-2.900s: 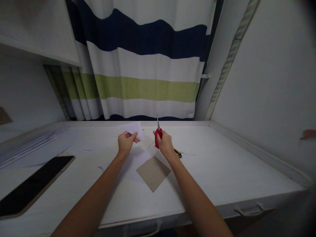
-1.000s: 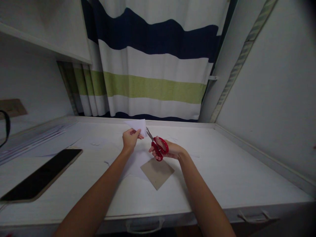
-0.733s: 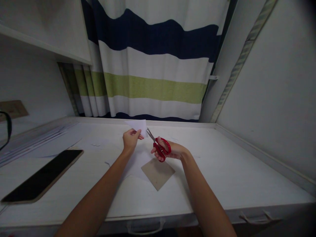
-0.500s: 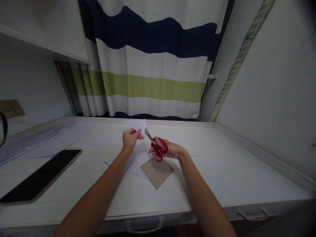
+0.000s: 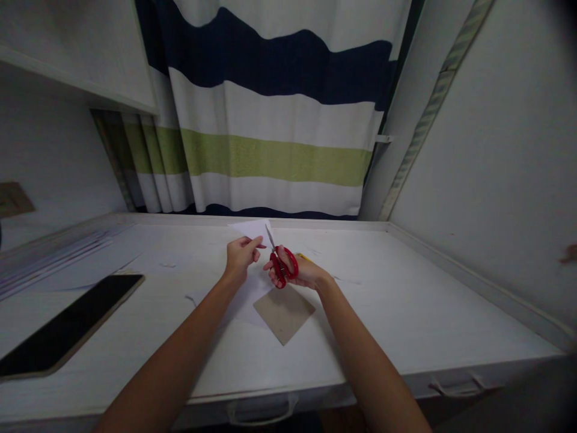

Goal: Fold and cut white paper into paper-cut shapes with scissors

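My left hand [image 5: 240, 255] pinches a small folded piece of white paper [image 5: 252, 228] and holds it up above the white desk [image 5: 406, 313]. My right hand [image 5: 295, 272] has its fingers through the red handles of a pair of scissors [image 5: 280, 261]. The blades point up and to the left, and their tips touch the right edge of the paper. A square of brown card [image 5: 283, 311] lies flat on the desk just below both hands, on top of a white sheet [image 5: 243, 300].
A dark phone [image 5: 67, 328] lies at the desk's left front. Stacked white sheets [image 5: 54, 255] rest along the left edge. A striped curtain [image 5: 270, 120] hangs behind the desk, and a wall [image 5: 496, 150] borders its right side. Drawer handles [image 5: 261, 415] show on the front.
My right hand has turned the scissors from upright to slanting left and brought the blades against the paper's edge. My left hand has kept the paper raised in nearly the same spot.
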Demonstrator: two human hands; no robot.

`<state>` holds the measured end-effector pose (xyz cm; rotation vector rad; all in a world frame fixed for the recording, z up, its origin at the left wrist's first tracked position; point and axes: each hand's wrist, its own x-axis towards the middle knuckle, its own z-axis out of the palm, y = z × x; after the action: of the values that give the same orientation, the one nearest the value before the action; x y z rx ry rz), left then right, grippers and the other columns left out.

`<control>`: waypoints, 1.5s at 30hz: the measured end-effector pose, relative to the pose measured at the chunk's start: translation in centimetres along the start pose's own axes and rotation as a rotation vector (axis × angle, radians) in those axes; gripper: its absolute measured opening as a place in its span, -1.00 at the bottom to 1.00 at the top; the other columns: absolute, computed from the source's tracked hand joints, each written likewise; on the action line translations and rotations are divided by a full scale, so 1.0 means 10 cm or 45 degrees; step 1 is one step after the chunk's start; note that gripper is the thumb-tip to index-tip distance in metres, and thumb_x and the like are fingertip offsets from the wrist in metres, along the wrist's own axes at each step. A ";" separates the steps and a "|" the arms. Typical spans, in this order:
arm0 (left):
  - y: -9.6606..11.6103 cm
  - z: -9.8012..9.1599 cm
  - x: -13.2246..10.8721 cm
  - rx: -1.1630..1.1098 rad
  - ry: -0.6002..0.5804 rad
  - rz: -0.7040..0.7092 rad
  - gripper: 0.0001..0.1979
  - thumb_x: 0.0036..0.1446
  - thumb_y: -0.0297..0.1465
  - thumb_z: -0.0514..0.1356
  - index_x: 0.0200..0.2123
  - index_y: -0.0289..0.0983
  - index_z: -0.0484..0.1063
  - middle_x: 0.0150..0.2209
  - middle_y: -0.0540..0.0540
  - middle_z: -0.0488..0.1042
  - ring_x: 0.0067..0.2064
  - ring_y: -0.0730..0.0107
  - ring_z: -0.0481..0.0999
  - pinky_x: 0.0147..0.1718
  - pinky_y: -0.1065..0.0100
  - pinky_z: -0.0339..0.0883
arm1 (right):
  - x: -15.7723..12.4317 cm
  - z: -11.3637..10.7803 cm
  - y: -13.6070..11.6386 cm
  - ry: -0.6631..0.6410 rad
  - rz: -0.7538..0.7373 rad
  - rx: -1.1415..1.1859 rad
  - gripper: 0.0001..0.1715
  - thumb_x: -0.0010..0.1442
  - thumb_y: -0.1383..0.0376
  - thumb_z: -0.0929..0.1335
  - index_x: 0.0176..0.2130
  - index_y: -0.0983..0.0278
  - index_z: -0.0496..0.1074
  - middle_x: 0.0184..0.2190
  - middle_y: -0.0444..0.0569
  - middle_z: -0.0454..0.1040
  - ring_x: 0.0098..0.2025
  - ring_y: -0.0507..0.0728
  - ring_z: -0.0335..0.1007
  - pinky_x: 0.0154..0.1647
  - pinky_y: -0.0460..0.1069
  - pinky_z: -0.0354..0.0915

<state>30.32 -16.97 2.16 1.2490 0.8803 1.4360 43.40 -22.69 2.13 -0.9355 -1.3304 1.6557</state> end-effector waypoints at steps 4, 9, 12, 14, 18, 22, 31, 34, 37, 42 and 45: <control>0.00 0.01 0.00 -0.028 0.013 0.006 -0.77 -0.23 -0.35 0.23 -0.67 -0.40 0.30 -0.79 0.05 0.26 -0.78 0.69 0.10 -0.77 0.54 -0.17 | -0.02 0.04 -0.03 -0.033 -0.026 0.029 -0.33 0.08 -0.09 0.08 -0.32 0.45 0.32 -0.59 -0.04 0.34 -0.63 -0.03 0.26 -0.62 -0.12 0.16; 0.01 0.01 0.00 -0.050 0.046 0.041 -0.78 -0.23 -0.35 0.22 -0.66 -0.40 0.29 -0.76 0.05 0.28 -0.78 0.69 0.10 -0.77 0.54 -0.15 | -0.04 -0.01 -0.03 -0.111 -0.010 0.011 -0.33 0.09 -0.08 0.08 -0.31 0.45 0.33 -0.59 -0.05 0.33 -0.60 -0.02 0.27 -0.57 -0.12 0.18; 0.02 0.02 -0.01 -0.055 0.056 0.062 -0.79 -0.23 -0.36 0.22 -0.66 -0.39 0.29 -0.70 0.01 0.34 -0.78 0.69 0.11 -0.78 0.53 -0.13 | -0.03 -0.06 -0.01 -0.146 -0.012 0.023 -0.34 0.11 -0.07 0.07 -0.29 0.45 0.33 -0.56 -0.03 0.34 -0.58 -0.02 0.28 -0.55 -0.11 0.19; 0.03 0.04 -0.01 -0.050 0.053 0.075 -0.81 -0.24 -0.37 0.21 -0.65 -0.39 0.29 -0.71 0.02 0.33 -0.78 0.69 0.12 -0.78 0.53 -0.13 | -0.03 -0.07 0.00 -0.165 -0.016 0.038 -0.34 0.12 -0.06 0.06 -0.29 0.45 0.34 -0.55 -0.03 0.34 -0.57 -0.01 0.29 -0.55 -0.11 0.19; 0.05 0.05 -0.03 -0.034 0.051 0.104 -0.83 -0.24 -0.39 0.21 -0.65 -0.37 0.28 -0.73 0.04 0.31 -0.78 0.67 0.13 -0.79 0.53 -0.13 | -0.02 -0.07 0.00 -0.173 -0.017 0.048 -0.31 0.12 -0.07 0.04 -0.28 0.46 0.34 -0.56 -0.02 0.33 -0.57 -0.01 0.29 -0.54 -0.11 0.19; 0.06 0.05 -0.04 -0.016 0.032 0.123 -0.83 -0.24 -0.40 0.20 -0.67 -0.37 0.28 -0.77 0.06 0.27 -0.78 0.67 0.11 -0.79 0.53 -0.14 | -0.03 -0.06 0.00 -0.184 -0.015 0.056 -0.28 0.11 -0.08 0.03 -0.27 0.46 0.34 -0.54 -0.01 0.33 -0.57 -0.02 0.28 -0.53 -0.11 0.20; 0.06 0.02 -0.05 0.064 -0.061 0.132 -0.78 -0.19 -0.38 0.18 -0.73 -0.39 0.31 -0.86 0.08 0.17 -0.80 0.67 0.05 -0.78 0.51 -0.17 | -0.03 -0.07 0.00 -0.199 0.000 0.078 -0.27 0.10 -0.10 0.03 -0.26 0.47 0.33 -0.55 -0.02 0.33 -0.57 -0.02 0.28 -0.54 -0.11 0.19; 0.06 0.01 -0.04 0.070 -0.068 0.132 -0.77 -0.18 -0.38 0.17 -0.74 -0.38 0.30 -0.87 0.08 0.17 -0.81 0.66 0.04 -0.78 0.51 -0.18 | -0.02 -0.08 0.00 -0.189 0.009 0.056 -0.29 0.10 -0.09 0.04 -0.25 0.46 0.33 -0.55 -0.02 0.33 -0.56 -0.01 0.28 -0.55 -0.11 0.18; 0.06 0.01 -0.03 0.074 -0.078 0.130 -0.77 -0.18 -0.38 0.16 -0.75 -0.37 0.29 -0.87 0.08 0.16 -0.81 0.66 0.03 -0.78 0.50 -0.18 | -0.02 -0.08 0.00 -0.174 0.002 0.023 -0.30 0.09 -0.10 0.05 -0.25 0.45 0.33 -0.55 -0.02 0.34 -0.57 -0.02 0.28 -0.55 -0.11 0.18; 0.07 0.00 -0.03 0.075 -0.091 0.126 -0.77 -0.18 -0.39 0.16 -0.76 -0.37 0.29 -0.87 0.08 0.16 -0.81 0.66 0.03 -0.78 0.50 -0.17 | -0.03 -0.07 -0.02 -0.163 -0.006 -0.008 -0.30 0.09 -0.10 0.05 -0.26 0.44 0.33 -0.58 -0.03 0.34 -0.57 -0.02 0.27 -0.56 -0.12 0.17; 0.07 0.00 -0.03 0.077 -0.090 0.126 -0.77 -0.18 -0.40 0.16 -0.76 -0.36 0.28 -0.88 0.08 0.16 -0.81 0.66 0.04 -0.79 0.51 -0.17 | -0.03 -0.06 -0.02 -0.162 -0.019 -0.023 -0.30 0.09 -0.10 0.05 -0.27 0.44 0.32 -0.58 -0.03 0.34 -0.59 -0.02 0.27 -0.58 -0.12 0.17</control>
<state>30.21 -17.40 2.75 1.3969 0.8292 1.4429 44.09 -22.73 2.27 -0.8400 -1.4355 1.7183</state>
